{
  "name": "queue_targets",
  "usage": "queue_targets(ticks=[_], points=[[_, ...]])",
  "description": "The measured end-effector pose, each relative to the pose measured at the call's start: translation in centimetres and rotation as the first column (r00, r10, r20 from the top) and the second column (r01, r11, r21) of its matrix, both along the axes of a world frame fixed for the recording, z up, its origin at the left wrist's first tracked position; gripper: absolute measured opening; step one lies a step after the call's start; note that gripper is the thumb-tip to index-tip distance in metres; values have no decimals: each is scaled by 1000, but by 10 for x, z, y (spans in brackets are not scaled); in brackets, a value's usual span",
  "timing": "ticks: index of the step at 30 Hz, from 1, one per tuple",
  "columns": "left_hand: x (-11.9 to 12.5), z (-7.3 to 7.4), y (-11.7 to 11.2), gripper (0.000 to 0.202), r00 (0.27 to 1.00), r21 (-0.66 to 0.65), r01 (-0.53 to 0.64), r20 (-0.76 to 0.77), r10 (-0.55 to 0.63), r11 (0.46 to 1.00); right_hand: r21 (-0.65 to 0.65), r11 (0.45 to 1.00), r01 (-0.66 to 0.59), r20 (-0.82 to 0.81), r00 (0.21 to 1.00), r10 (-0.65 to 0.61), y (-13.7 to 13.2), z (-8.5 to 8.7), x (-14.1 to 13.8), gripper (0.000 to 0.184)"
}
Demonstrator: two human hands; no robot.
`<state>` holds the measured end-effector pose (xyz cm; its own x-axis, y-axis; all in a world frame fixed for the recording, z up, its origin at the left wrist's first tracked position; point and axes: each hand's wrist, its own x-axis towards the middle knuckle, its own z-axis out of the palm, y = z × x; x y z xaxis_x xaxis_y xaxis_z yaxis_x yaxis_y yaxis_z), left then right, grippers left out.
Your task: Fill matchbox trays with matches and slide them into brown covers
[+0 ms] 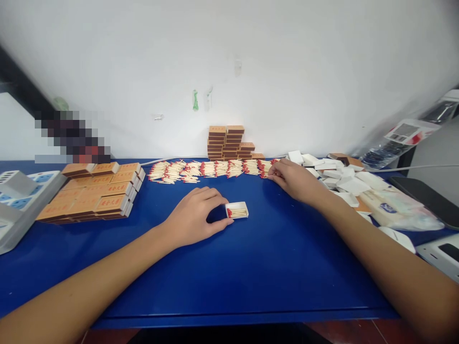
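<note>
My left hand point(196, 215) rests on the blue table point(251, 267), its thumb and fingers touching the left end of a small white matchbox tray point(237, 210) that holds a few red-tipped matches. My right hand point(294, 179) reaches to the right end of a long row of loose matches point(211, 169) lying along the back of the table; its fingertips pinch at the matches there, and whether it has any lifted is hidden.
Orange matchbox sleeves are packed in a block at left point(93, 193) and stacked against the wall point(229, 142). Empty white trays point(337, 179) are heaped at right, beside tissue packs point(394, 210), a plastic bottle and a dark phone. A power strip point(21, 200) lies far left.
</note>
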<state>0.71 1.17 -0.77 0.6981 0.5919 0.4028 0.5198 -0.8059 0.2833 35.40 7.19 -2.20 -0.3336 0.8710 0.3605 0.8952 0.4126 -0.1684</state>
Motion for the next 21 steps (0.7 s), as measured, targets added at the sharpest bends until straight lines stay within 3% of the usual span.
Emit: queue_targets(ticks=[15,21], points=[[0,1,0,30,1000,2,-7,-3,8,1000,-42,996,-77,-105,992,72,-18,17,-18,15],[1,1,0,27,1000,30,-30,7,30,999,5,973,-232,-256,940,226,-50,21,-65,14]])
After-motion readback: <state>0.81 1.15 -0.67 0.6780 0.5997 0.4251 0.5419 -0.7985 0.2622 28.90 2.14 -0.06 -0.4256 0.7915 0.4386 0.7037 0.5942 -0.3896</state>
